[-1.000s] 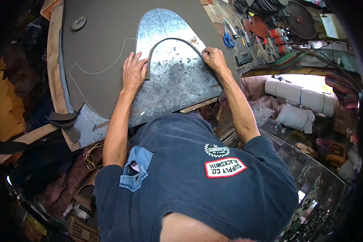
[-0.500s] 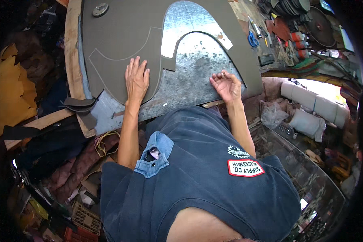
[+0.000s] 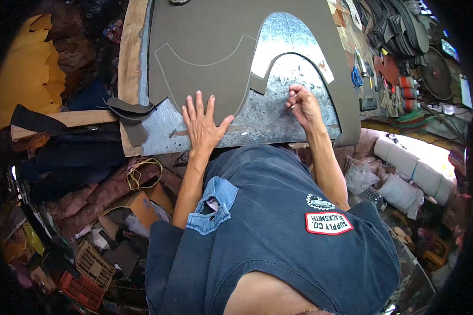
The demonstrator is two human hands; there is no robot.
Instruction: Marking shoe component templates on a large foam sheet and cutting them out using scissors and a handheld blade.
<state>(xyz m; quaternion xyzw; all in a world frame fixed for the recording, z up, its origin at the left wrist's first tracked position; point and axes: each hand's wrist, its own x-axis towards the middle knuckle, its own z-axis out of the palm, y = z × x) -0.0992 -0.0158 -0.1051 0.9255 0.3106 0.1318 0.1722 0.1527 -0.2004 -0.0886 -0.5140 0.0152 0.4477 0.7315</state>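
Note:
A large dark olive-grey sheet (image 3: 205, 29) lies over a metal-topped table. A pale line traces a curved outline (image 3: 163, 79) on it, with a concave upper edge. To the right, bare metal (image 3: 291, 31) shows through an arched cut-out, bordered by a strip of the sheet. My left hand (image 3: 204, 123) rests flat across the near edge of the outlined part, fingers spread and empty. Over the metal surface (image 3: 268, 118) to the right, my right hand (image 3: 304, 107) is raised with curled fingertips pressed together. Something small and pale may be between them; I cannot make it out.
Wooden rails (image 3: 129, 68) edge the table at the left, with dark scraps (image 3: 130, 109) at the corner. Blue-handled scissors (image 3: 357, 76) and other tools lie on the right bench. Stacked dark cut pieces (image 3: 397, 31) stand at the far right. Crates (image 3: 93, 262) and clutter fill the lower left.
The view has shifted, so the table sits further right in it. My left hand has slid nearer to me across the sheet and spread its fingers. My right hand's fingers have curled in.

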